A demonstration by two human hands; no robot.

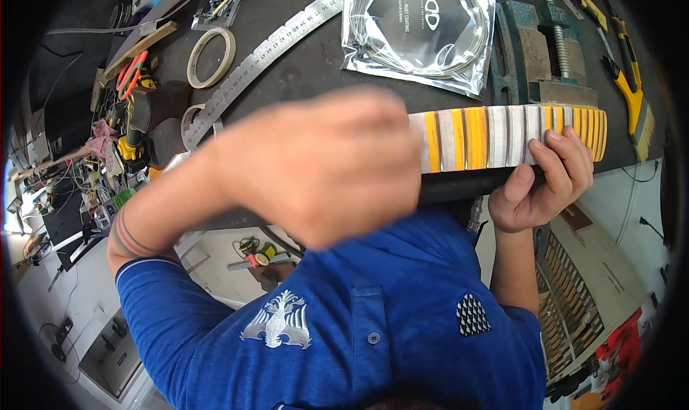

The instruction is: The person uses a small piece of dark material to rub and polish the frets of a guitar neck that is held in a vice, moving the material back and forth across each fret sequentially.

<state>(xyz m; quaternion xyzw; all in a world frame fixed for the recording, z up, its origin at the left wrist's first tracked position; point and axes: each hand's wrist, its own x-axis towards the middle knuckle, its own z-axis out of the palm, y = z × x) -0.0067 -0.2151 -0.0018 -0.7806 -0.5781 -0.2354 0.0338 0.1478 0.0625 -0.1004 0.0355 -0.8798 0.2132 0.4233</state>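
Observation:
A guitar neck [497, 138] lies across the bench's near edge, its fretboard up, with yellow and white tape strips between the dark fret lines. The neck's right end is curved in the picture. My right hand [549, 173] grips its near edge toward that end, fingertips on the taped face and thumb against the side. Over the neck's left part is my left hand [323, 169], blurred by motion and curled into a fist. It covers that part of the neck, and whatever its fingers hold is hidden.
Beyond the neck are a clear packet of coiled strings [420, 33], a green vise [535, 51] and a long steel ruler [265, 58]. A tape roll [211, 58] and a cordless drill [140, 123] lie left; a yellow-handled brush [631, 105] lies right.

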